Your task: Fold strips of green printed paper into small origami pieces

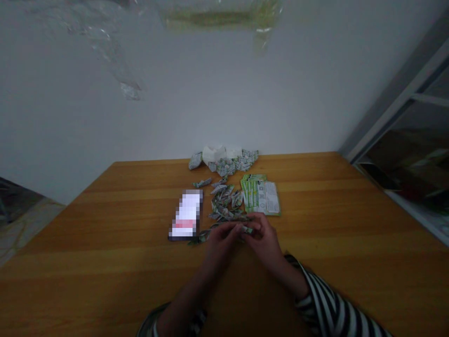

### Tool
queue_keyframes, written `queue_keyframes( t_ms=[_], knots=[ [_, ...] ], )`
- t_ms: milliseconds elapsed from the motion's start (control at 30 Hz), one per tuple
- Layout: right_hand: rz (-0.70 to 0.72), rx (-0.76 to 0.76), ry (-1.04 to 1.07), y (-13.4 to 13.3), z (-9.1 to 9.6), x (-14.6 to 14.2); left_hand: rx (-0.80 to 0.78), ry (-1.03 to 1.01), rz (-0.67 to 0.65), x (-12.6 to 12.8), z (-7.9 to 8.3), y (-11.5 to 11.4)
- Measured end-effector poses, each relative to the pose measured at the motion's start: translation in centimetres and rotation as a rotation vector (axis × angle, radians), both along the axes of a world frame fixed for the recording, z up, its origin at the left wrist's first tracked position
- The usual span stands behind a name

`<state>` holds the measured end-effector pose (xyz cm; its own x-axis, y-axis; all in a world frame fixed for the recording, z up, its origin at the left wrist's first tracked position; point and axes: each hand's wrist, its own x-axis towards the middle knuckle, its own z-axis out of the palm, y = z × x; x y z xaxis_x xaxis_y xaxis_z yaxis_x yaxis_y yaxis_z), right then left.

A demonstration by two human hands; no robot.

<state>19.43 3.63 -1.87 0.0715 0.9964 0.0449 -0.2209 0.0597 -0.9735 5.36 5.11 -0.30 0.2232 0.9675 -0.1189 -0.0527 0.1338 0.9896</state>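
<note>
My left hand [223, 238] and my right hand [261, 234] meet above the near middle of the table. Between their fingertips is a small folded piece of printed paper [247, 230], green and white, mostly hidden by the fingers. Both hands are closed on it. Just beyond them lies a pile of folded, printed paper pieces [222, 201], with some strips reaching beside my left hand. Behind my right hand, a fanned stack of flat green-and-white printed sheets [268, 197] rests on the table.
A phone [185, 215] with a lit, blurred screen lies left of the pile. Against the wall sit more crumpled printed papers [228, 164] and white tissue-like material [213, 153]. The wooden table [105, 224] meets the wall at the back. Shelving [403, 112] stands at the right.
</note>
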Motion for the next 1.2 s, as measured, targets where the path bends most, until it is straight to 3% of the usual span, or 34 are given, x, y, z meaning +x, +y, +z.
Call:
queue_keyframes(
  t_ms=[100, 233, 367, 500, 667, 833, 1067, 1200],
  knots=[
    [0.049, 0.019, -0.099, -0.3, -0.1, 0.2, 0.004, 0.016, 0.024, -0.3, -0.4, 0.2],
    [0.056, 0.037, -0.132, -0.5, -0.1, 0.0, -0.076, -0.112, 0.054, -0.6, -0.6, 0.4],
    [0.012, 0.07, -0.235, -0.4, -0.1, 0.0, -0.193, -0.28, 0.105, -0.4, -0.1, 0.1],
    [-0.002, 0.117, -0.261, -0.2, 0.1, 0.2, -0.188, -0.318, 0.167, -0.2, 0.5, 0.1],
    [-0.105, 0.225, -0.331, -0.2, 0.5, 1.3, -0.142, -0.224, 0.07, -0.2, 0.5, 0.4],
    [-0.063, 0.443, -0.432, -0.1, 0.8, 2.2, -0.13, -0.091, -0.033, -0.2, -0.1, 0.3],
    [0.035, 0.381, -0.293, -0.1, 1.4, 2.3, -0.104, -0.112, 0.018, -0.6, -0.5, 0.6],
    [-0.034, 0.264, -0.196, -0.3, 1.4, 2.0, -0.079, -0.076, 0.004, -0.4, -0.2, 0.3]
  ],
)
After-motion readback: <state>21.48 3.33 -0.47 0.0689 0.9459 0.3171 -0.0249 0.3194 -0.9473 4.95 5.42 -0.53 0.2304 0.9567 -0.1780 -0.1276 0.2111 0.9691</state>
